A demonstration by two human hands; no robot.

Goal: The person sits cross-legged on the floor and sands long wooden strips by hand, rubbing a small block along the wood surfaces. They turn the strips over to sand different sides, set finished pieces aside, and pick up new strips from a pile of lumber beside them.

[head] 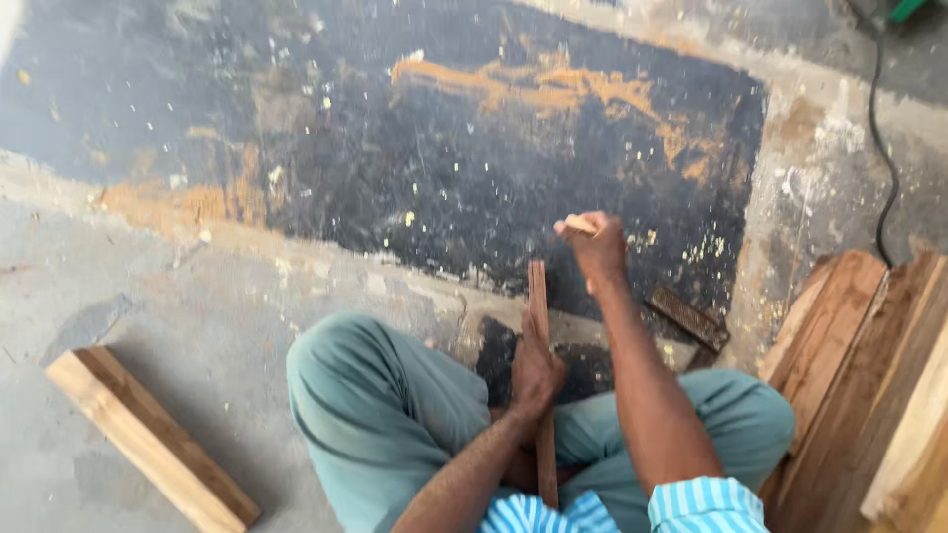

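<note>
wood is the main material in this view: a narrow brown wooden strip [539,326] stands almost along the middle of the picture, running from between the person's knees up toward the dark floor patch [415,148]. the left hand [535,375] is closed around the middle part of this strip, with the fingers wrapped on it, so the strip passes through the fist and continues below it toward the body. the right hand [595,247] is raised a little higher and to the right of the strip's upper end, near it but not touching it. its fingers are curled tight around a small pale piece [579,225], which sticks out at the left side of the fist – what kind of thing it is i cannot tell, because it is small and a bit blurred. the person sits on the floor with crossed legs in green trousers [385,415], and striped blue and white sleeves [706,505] show at the bottom edge. just to the right of the right forearm a short dark wooden piece [688,318] lies on the floor, tilted. further right, some reddish wooden boards [839,336] are stacked side by side. at the lower left a light wooden block [148,439] lies alone on the grey concrete floor [148,276] – well apart from both hands. a black cable [884,148] runs down the right side, and orange dust marks the dark patch.
</note>
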